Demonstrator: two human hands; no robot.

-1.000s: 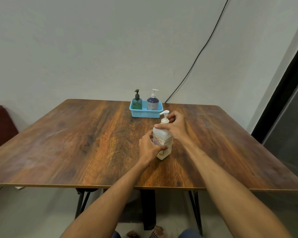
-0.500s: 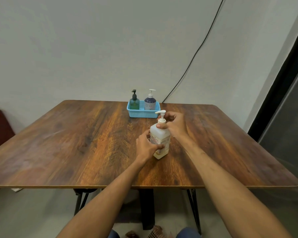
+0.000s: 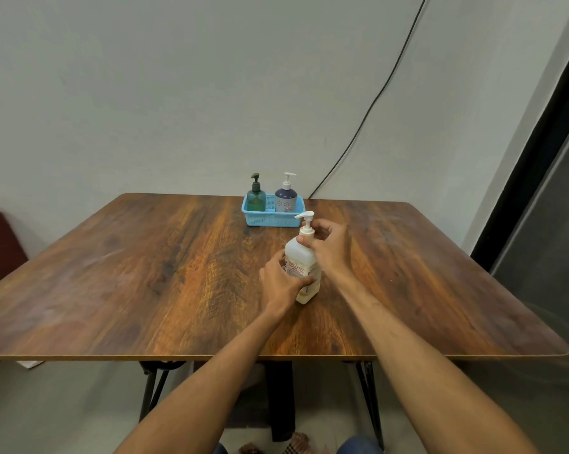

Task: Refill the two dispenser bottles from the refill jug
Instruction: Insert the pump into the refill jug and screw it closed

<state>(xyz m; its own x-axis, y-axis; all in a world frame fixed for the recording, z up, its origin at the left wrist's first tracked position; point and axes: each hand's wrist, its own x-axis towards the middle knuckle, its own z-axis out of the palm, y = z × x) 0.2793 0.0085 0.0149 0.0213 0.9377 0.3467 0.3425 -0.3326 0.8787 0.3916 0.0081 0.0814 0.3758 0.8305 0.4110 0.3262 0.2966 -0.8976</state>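
view: head
refill jug (image 3: 298, 255): milky white plastic, squarish body, printed label, white pump on top; upright on table (image 3: 145, 273), a little right of middle.
left hand (image 3: 280, 283): wrapped round lower body of jug, thumb across label.
right hand (image 3: 330, 249): fingers curled on neck under pump.
green bottle (image 3: 256, 200), dark blue bottle (image 3: 285, 198): rounded, with pumps, side by side in light blue perforated basket (image 3: 270, 220) near far edge.
table surface: glossy brown wood grain, rounded corners, thin edge.
open room: wide bare wood left of jug, narrower on right.
cable (image 3: 373, 104): black, slanting down wall.
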